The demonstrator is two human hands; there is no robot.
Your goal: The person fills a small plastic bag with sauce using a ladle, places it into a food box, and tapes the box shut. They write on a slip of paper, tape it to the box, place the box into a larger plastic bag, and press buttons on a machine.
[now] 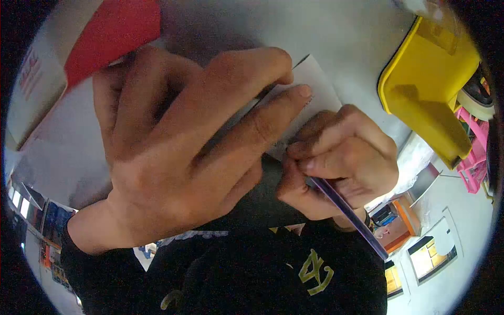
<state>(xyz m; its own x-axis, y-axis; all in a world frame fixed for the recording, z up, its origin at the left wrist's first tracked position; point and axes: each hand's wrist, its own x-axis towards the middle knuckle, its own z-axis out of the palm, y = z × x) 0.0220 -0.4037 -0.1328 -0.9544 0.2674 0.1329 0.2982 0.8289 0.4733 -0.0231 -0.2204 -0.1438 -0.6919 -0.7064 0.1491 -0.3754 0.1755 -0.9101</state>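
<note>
My left hand [178,152] reaches in from the left with its back to the camera. Its fingers are spread, the index and middle fingers stretched over a white sheet [317,79]. Beneath the hands, a dark flat surface [262,197] shows partly. My right hand [346,157] is closed round a thin purple pen-like stick [349,215], its long end slanting down to the right. The stick's other end is hidden by the fingers near the sheet. What lies under my left palm cannot be seen.
At the upper right stands a yellow plastic bin [420,89], with a roll of tape [475,100] and a pink plastic piece [472,149] beside it. A red piece [115,39] lies at the upper left. An orange box [396,226] shows at the lower right.
</note>
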